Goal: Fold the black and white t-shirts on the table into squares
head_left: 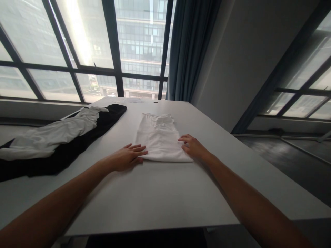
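Observation:
A folded white garment (pixel 161 139) lies flat on the white table (pixel 155 196), its collar-like end turned away from me and its straight folded edge nearest me. My left hand (pixel 128 156) rests flat at its near left corner, fingers spread, the tips on the cloth. At the right edge, my right hand (pixel 191 146) touches the fabric with its fingers apart and slightly bent. Neither hand grips the cloth. The exact kind of garment is hard to make out.
To the left lie a crumpled white garment (pixel 62 131) and a black one (pixel 111 119) under it. Papers (pixel 129 100) and a dark round hole (pixel 155 102) are at the table's far end. Windows, a blue curtain (pixel 191 51) and a wall stand beyond.

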Available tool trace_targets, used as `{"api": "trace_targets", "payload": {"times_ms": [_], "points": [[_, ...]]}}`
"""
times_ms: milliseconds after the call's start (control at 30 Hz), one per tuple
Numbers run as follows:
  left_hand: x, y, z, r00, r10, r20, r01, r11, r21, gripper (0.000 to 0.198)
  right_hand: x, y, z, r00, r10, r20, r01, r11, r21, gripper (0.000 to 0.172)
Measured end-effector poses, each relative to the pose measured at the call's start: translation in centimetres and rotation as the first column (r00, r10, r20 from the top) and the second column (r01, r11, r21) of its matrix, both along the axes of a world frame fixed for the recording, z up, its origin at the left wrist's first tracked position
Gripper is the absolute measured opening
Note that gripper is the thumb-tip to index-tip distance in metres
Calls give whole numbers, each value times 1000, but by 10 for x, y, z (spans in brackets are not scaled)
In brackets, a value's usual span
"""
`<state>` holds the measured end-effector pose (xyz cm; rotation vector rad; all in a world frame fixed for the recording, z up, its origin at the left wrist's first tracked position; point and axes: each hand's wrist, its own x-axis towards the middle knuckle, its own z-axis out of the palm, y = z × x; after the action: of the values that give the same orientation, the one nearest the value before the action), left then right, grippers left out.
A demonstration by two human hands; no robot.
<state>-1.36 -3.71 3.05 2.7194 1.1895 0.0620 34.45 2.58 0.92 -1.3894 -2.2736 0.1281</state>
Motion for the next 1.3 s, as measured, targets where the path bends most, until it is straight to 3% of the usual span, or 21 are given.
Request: {"api": "trace_targets", "payload": {"times_ms": [200,267,333,433,567,667,867,1033,1133,1300], "points": [[4,-22,36,990,-86,108,85,996,13,48,-31,-21,13,995,22,96,-27,998,52,38],[8,-25,39,982,-121,145,127,991,-29,49,-49,-30,16,992,81,97,-87,995,55,43],[15,-24,32,975,-124,183,133,990,-41,52,-66,-39,16,984,138,114,-144,989,41,49],[27,-15,6,979,-22,204,14,999,42,58,-83,-50,13,967,199,159,-198,980,-22,58],[37,-3,-22,990,87,106,-92,995,40,73,-87,-56,8,944,242,225,-198,959,-204,69],[35,0,-24,989,137,53,-137,991,5,79,-83,-55,7,941,227,253,-150,946,-289,77],[12,10,-21,956,293,14,-294,956,10,80,-67,-46,6,946,90,313,19,944,-328,87],[-4,22,-24,914,405,17,-405,914,-1,81,-45,-27,0,951,-36,306,112,966,-235,74],[-7,27,-26,916,399,36,-400,916,19,77,-32,-13,-4,960,-108,258,158,970,-183,62],[-10,40,-32,903,381,198,-412,900,144,56,-23,0,-10,988,-28,152,51,987,-150,55]]}}
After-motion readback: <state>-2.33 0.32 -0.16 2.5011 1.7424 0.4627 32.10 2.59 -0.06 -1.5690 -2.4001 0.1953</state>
